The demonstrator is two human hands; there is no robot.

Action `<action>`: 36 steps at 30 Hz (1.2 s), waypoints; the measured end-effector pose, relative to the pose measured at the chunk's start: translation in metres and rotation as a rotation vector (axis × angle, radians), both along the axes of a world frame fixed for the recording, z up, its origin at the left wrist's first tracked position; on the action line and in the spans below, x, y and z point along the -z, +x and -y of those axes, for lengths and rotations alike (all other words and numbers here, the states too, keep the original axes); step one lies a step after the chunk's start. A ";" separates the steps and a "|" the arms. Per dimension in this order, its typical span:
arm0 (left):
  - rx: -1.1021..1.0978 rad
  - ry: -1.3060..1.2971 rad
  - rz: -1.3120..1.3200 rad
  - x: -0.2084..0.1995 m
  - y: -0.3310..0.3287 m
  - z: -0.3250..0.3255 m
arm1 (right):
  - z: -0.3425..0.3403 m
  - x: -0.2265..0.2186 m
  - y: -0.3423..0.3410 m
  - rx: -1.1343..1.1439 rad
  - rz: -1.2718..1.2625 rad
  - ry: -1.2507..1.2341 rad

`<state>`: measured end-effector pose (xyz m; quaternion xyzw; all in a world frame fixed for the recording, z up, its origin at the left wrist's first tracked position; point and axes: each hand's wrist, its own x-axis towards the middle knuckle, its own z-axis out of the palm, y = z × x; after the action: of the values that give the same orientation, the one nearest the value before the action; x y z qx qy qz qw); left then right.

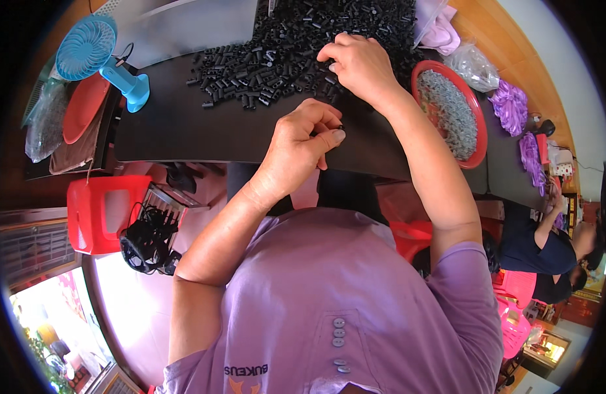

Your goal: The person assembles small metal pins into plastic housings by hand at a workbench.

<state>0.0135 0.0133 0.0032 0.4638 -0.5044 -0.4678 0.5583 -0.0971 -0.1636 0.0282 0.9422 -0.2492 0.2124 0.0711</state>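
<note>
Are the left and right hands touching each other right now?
Apart. The head view shows it: black cylindrical pieces and dark tabletop are visible between the left hand and right hand.

Small parts [250, 79], far: black, plastic-looking, smooth, low sheen.
Tabletop [185, 128]: dark, smooth, softly glossy.
Fan [86, 47], far left: blue plastic, smooth.
Basin [481, 134], right: red plastic, glossy; loose pieces [450, 108] within: translucent, rough en masse.
Bag [473, 67], far right: clear crinkled film.
Stool [86, 217], left: red plastic, shiny.
Shirt [316, 276], near: mauve cloth, matt; buttons [338, 333] smooth, glossy.
</note>
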 end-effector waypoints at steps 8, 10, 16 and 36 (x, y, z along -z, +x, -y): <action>-0.016 0.031 0.025 -0.001 -0.001 0.002 | 0.002 0.006 -0.004 -0.043 0.045 0.060; -0.021 0.035 0.012 -0.002 -0.002 0.002 | 0.003 0.006 -0.005 -0.040 0.039 0.071; -0.026 0.063 0.008 -0.005 -0.002 0.002 | 0.003 0.007 -0.007 -0.037 0.058 0.093; -0.075 0.058 -0.051 -0.004 -0.005 0.002 | -0.012 0.017 0.002 0.007 0.142 -0.025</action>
<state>0.0080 0.0114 0.0072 0.4862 -0.4583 -0.4726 0.5746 -0.0951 -0.1517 0.0114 0.9228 -0.2544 0.2818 0.0659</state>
